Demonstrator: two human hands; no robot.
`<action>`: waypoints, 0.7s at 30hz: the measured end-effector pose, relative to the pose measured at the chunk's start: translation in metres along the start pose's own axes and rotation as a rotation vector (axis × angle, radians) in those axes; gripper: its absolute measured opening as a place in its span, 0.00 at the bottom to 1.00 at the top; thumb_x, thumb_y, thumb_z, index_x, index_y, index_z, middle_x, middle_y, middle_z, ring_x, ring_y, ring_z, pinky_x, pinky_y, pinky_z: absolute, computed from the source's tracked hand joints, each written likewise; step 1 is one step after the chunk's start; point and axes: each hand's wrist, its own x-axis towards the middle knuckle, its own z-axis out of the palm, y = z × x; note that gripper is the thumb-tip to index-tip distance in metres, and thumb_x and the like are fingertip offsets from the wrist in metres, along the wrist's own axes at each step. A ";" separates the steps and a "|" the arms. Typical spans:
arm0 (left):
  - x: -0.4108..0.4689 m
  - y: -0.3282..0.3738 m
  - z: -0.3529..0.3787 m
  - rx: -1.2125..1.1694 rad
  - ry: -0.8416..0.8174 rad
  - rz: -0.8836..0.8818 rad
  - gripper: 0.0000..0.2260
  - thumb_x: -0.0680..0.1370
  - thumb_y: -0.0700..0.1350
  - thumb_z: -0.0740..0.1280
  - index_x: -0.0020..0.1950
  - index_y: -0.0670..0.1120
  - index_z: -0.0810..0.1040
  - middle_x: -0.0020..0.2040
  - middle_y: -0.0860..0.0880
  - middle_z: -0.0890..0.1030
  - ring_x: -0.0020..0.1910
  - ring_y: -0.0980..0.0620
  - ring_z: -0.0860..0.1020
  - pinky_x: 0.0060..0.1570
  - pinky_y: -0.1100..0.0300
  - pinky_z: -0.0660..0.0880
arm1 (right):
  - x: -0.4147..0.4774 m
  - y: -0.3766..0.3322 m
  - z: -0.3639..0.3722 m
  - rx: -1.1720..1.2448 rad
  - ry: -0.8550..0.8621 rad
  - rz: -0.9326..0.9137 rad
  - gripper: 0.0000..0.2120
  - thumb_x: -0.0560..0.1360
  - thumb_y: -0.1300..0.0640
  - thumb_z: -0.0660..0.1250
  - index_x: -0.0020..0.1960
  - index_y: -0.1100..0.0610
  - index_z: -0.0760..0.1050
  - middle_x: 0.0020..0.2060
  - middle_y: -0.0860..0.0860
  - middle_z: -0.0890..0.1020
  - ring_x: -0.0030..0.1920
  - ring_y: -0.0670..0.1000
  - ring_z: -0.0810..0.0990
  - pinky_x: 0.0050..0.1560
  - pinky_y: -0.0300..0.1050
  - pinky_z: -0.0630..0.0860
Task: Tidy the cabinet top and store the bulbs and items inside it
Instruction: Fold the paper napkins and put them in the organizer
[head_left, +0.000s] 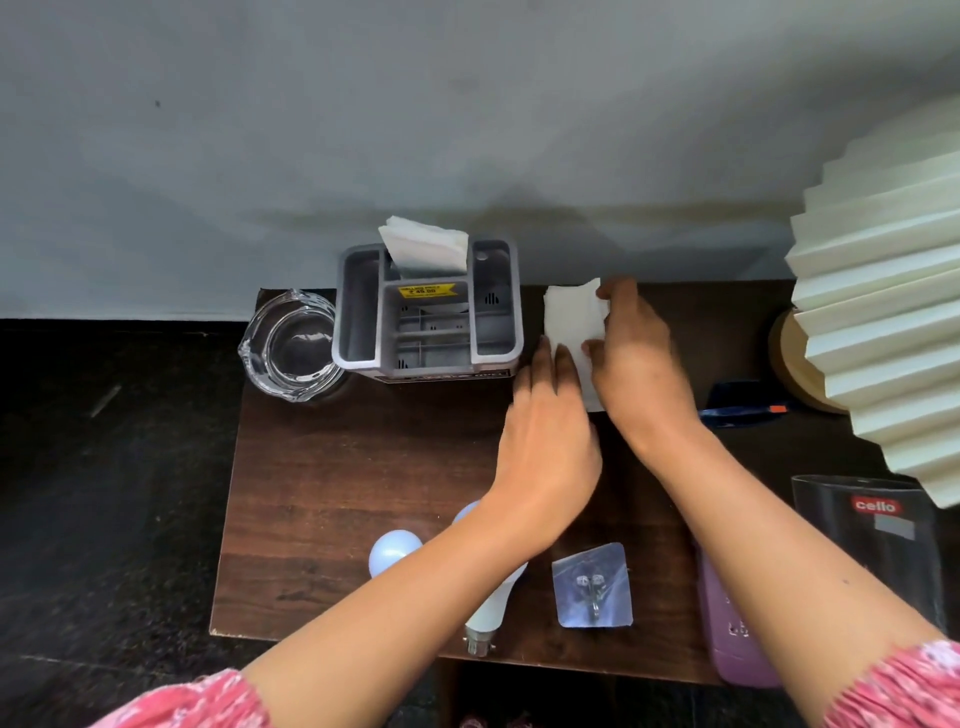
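On the dark wooden cabinet top (322, 467) lies a white paper napkin (571, 322), right of a grey plastic organiser (431, 332) that holds more napkins (426, 247). My right hand (639, 358) pinches the napkin's far and near edges. My left hand (550, 431) lies flat with fingertips pressing the napkin's left side. Two white bulbs rest near the front edge: one (392, 551) at the left, the other (493, 608) partly hidden under my left forearm. A clear adhesive hook (592, 587) lies beside them.
A glass ashtray (291, 348) stands at the back left corner. A pleated white lamp (883, 312) occupies the right, with a blue pen (743, 410) near its base. A dark Cello container (872, 535) and a purple item (727, 629) sit at the front right.
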 end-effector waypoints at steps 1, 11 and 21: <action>0.001 0.000 0.001 0.009 0.009 -0.002 0.28 0.76 0.37 0.57 0.74 0.38 0.51 0.76 0.39 0.51 0.73 0.42 0.53 0.72 0.53 0.55 | -0.001 0.000 0.000 -0.048 -0.005 -0.016 0.17 0.75 0.65 0.60 0.63 0.58 0.63 0.60 0.59 0.74 0.54 0.56 0.75 0.43 0.46 0.68; 0.005 0.002 0.005 -0.114 0.046 -0.062 0.27 0.73 0.37 0.61 0.70 0.36 0.57 0.71 0.40 0.57 0.68 0.40 0.57 0.68 0.54 0.59 | 0.016 -0.012 0.005 -0.171 -0.139 0.309 0.21 0.74 0.67 0.63 0.65 0.62 0.60 0.63 0.62 0.69 0.62 0.61 0.71 0.57 0.50 0.72; -0.007 -0.008 -0.001 -0.253 0.069 0.024 0.27 0.76 0.39 0.61 0.72 0.40 0.55 0.69 0.41 0.64 0.67 0.43 0.63 0.68 0.55 0.59 | 0.008 -0.012 -0.013 0.069 -0.098 0.407 0.17 0.73 0.63 0.66 0.59 0.63 0.66 0.57 0.64 0.76 0.57 0.64 0.76 0.46 0.52 0.75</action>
